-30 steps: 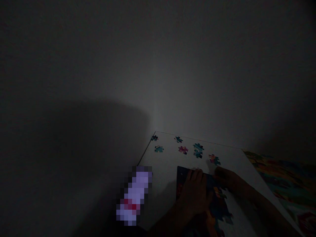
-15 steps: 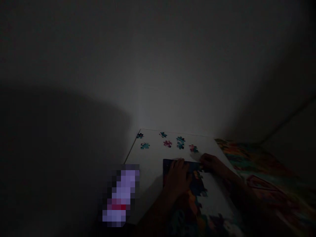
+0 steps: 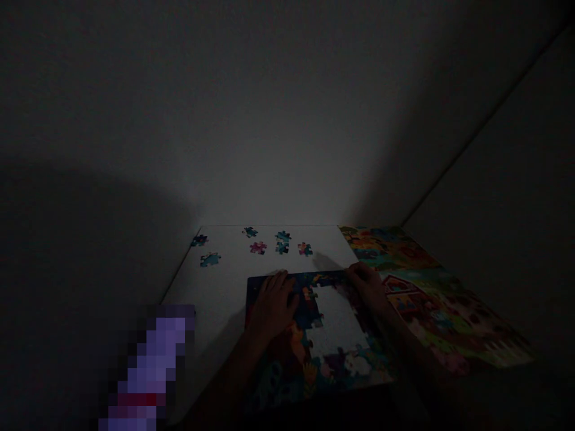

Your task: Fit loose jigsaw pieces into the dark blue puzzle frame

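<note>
A partly assembled jigsaw puzzle (image 3: pixel 305 377) lies on the white surface, with a gap in its middle right where the white shows through. My left hand (image 3: pixel 275 302) rests flat on its upper left part, fingers spread and pointing away from me. At the puzzle's upper right corner is my right hand (image 3: pixel 366 286). Its fingers are bent and closed together on the edge there; the dim light hides the fingertips' exact hold. Beyond the puzzle lie several loose pieces, among them a pink piece (image 3: pixel 258 247) and a pink-and-teal piece (image 3: pixel 305 249) closest to my right hand.
A teal piece (image 3: pixel 210 259) and a dark piece (image 3: pixel 200 240) lie at the white table's (image 3: pixel 215 299) left edge. Colourful picture sheets (image 3: pixel 431 305) cover the right side. A wall (image 3: pixel 278 149) rises behind. At lower left is a blurred-out bright object (image 3: pixel 157 353).
My view has turned right, so everything sits further left in the picture. My right hand has moved rightward along the puzzle's top edge, away from my left hand, which stays on the puzzle.
</note>
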The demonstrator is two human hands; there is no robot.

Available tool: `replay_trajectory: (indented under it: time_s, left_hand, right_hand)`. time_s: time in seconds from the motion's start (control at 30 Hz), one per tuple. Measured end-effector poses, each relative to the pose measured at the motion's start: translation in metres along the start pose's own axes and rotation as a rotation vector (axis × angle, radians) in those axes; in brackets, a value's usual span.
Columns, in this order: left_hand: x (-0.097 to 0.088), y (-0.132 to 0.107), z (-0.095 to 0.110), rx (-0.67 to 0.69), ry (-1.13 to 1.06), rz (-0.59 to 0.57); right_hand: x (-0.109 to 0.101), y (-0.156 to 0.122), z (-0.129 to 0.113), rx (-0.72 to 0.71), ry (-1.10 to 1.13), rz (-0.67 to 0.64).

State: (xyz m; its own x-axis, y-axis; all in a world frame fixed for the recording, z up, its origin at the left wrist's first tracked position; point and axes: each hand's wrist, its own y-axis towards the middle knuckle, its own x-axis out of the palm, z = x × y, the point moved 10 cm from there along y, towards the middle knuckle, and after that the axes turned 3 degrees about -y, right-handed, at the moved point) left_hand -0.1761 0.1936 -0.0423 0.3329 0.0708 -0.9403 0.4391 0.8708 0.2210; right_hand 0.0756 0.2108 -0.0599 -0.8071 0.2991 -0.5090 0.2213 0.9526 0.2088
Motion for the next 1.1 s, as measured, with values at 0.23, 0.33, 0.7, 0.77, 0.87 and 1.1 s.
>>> replay_trajectory:
  time_s: [0.23, 0.33, 0.7, 0.77, 0.87, 1.1]
  left_hand:
    - [0.003, 0.008, -0.005, 0.054, 0.049, -0.043]
    - [0.003, 0.009, -0.008, 0.062, 0.056, -0.061]
    - [-0.003, 0.003, -0.025, 0.042, 0.071, -0.066]
    - [-0.008, 0.000, -0.032, 0.031, 0.071, -0.060]
    - [-0.014, -0.005, -0.041, 0.007, 0.065, -0.061]
    - [-0.016, -0.006, -0.045, -0.009, 0.061, -0.077]
  right_hand:
    - [-0.047, -0.058, -0.026, -0.197, 0.014, 0.311]
    - [-0.059, -0.093, -0.026, -0.288, -0.068, 0.408]
    - [-0.084, -0.098, -0.017, -0.313, -0.188, 0.614]
    - [-0.083, -0.093, -0.018, -0.323, -0.169, 0.648]
    - [-0.079, -0.083, -0.013, -0.294, -0.108, 0.641]
    - [-0.069, -0.040, -0.004, -0.148, 0.040, 0.616]
